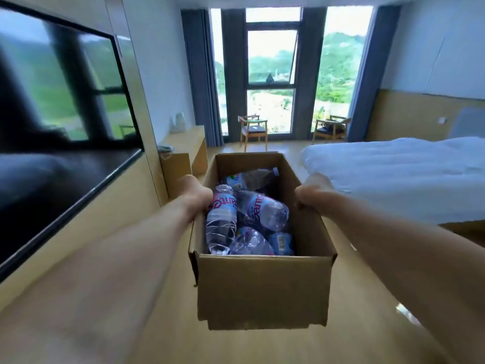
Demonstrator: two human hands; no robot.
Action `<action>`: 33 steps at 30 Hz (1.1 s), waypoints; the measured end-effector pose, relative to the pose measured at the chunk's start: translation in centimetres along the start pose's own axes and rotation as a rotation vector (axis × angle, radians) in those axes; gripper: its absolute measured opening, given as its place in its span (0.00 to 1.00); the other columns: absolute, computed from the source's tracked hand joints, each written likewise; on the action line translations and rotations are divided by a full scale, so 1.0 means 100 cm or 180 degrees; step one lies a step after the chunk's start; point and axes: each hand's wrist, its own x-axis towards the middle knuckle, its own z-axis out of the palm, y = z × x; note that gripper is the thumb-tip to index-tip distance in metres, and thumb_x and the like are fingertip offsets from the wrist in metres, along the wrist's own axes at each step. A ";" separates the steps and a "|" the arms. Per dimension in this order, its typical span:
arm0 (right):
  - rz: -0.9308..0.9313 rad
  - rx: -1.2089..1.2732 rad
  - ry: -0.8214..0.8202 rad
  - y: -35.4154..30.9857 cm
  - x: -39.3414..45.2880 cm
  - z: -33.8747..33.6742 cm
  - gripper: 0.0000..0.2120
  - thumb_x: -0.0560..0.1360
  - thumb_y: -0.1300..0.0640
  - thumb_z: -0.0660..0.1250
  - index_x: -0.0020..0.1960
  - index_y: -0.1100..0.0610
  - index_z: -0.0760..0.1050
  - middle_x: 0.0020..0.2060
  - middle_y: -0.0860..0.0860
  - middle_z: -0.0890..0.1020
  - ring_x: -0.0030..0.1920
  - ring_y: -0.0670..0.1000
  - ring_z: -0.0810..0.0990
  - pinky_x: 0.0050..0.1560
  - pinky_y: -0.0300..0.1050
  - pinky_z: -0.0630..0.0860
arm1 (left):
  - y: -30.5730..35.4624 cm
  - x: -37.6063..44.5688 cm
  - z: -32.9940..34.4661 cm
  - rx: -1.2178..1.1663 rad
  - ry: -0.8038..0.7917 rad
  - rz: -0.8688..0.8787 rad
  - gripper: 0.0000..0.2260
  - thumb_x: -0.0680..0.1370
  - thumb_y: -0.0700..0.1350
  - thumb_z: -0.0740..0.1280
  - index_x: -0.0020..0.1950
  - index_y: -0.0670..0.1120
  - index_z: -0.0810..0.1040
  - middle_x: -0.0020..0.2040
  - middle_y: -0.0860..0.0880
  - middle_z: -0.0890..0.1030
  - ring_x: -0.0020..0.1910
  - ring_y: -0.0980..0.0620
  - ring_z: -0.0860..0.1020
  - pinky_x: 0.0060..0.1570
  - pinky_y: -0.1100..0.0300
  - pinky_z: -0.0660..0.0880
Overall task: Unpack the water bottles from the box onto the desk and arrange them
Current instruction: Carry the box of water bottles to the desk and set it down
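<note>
Bare forearms reached forward from the camera to an open brown cardboard box carried above the pale wood floor. Her or his left hand gripped the box's left wall at the rim, and the right hand gripped the right wall, fingers curled over the edge. Inside lay a loose heap of clear plastic water bottles on their sides, none yet unpacked. Pink lettering on the blue-and-white labels read partly as "ante"; the rest was too blurred to make out, and a barcode showed on one label.

Judging from this, the step was carrying the box to the light wooden desk, ahead on the left beneath the wall. Doing it well would mean keeping the box level, since the bottles could roll, and setting it down flat before letting go.
</note>
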 end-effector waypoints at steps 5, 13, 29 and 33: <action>-0.0266 0.0082 0.0009 -0.048 0.065 -0.022 0.11 0.61 0.65 0.77 0.37 0.61 0.75 0.33 0.57 0.79 0.30 0.54 0.79 0.22 0.37 0.70 | 0.042 0.061 -0.016 0.0223 0.0359 0.0158 0.14 0.66 0.38 0.71 0.50 0.36 0.82 0.50 0.39 0.82 0.46 0.42 0.80 0.36 0.59 0.70; -0.0279 -0.0175 -0.0264 -0.087 0.224 0.001 0.13 0.58 0.64 0.80 0.34 0.61 0.75 0.28 0.57 0.79 0.22 0.53 0.77 0.15 0.35 0.68 | 0.091 0.191 0.018 0.0342 0.0178 -0.0006 0.15 0.61 0.37 0.74 0.46 0.38 0.80 0.46 0.40 0.82 0.32 0.47 0.75 0.24 0.61 0.69; 0.0025 -0.0294 -0.0303 -0.192 0.518 0.141 0.15 0.55 0.66 0.81 0.34 0.61 0.76 0.27 0.57 0.79 0.22 0.55 0.78 0.15 0.37 0.70 | 0.090 0.546 0.118 0.0318 -0.0092 -0.0005 0.08 0.59 0.39 0.75 0.36 0.42 0.80 0.33 0.46 0.80 0.28 0.51 0.76 0.20 0.65 0.64; 0.0170 -0.0275 -0.0291 -0.231 0.596 0.179 0.15 0.55 0.66 0.81 0.33 0.61 0.76 0.28 0.57 0.79 0.23 0.55 0.78 0.15 0.36 0.69 | 0.096 0.645 0.128 0.0224 -0.0224 0.0038 0.07 0.60 0.38 0.73 0.36 0.41 0.80 0.34 0.45 0.79 0.31 0.48 0.77 0.22 0.63 0.67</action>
